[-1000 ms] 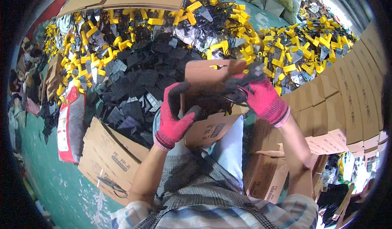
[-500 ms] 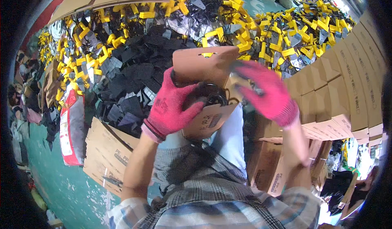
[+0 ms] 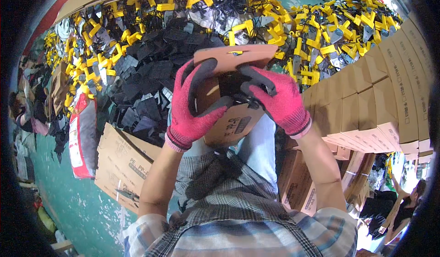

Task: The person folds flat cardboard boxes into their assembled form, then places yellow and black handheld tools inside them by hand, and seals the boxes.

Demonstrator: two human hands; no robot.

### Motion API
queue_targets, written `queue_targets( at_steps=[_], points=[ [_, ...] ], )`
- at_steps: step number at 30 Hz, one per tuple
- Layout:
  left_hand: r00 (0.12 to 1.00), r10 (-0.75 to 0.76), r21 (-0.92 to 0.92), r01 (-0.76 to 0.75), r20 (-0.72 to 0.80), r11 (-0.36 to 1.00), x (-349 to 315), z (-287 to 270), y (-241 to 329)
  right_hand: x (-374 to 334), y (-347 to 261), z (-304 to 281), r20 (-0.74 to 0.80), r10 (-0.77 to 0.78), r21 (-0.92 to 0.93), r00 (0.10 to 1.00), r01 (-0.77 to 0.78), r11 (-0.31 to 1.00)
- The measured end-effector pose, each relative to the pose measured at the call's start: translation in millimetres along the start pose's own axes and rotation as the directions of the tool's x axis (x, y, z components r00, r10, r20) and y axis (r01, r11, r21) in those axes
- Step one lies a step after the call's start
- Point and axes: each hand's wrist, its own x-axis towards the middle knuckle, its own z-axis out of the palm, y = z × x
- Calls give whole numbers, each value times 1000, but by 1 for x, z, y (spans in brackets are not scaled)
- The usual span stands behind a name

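A brown cardboard box [image 3: 243, 131] rests on my lap with its top raised toward the far side. My left hand [image 3: 185, 112], in a pink glove with dark fingertips, grips its left side, thumb over the near edge and fingers up by the lid [image 3: 261, 54]. In a matching glove, my right hand [image 3: 282, 99] curls its fingers over the right side, just below the lid. Something black, looking like a coiled cord, shows beside the right fingertips; the rest of the contents lies in shadow.
Beyond the box lie a heap of black flat pieces [image 3: 153, 50] and piles of yellow-handled tools [image 3: 316, 50] with black cords. Stacked cardboard boxes [image 3: 362, 105] stand at right. Flattened cardboard [image 3: 121, 160] and a red-and-grey sack [image 3: 84, 138] are at left. Another person [image 3: 405, 209] is at far right.
My right hand has moved left from beside the box onto its right side. The lid has tipped lower over the opening, so less of the black cord shows.
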Motion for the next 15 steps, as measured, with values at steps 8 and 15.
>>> queue_targets(
  at_steps=[8, 15],
  points=[
    [987, -158, -174, 161, 30, 971, 5, 1, 5, 14, 14, -14, 280, -164, -140, 946, 210, 968],
    [978, -209, -221, 210, 29, 952, 4, 1, 0, 23, 15, -24, 318, -393, 68, 863, 392, 917]
  ],
)
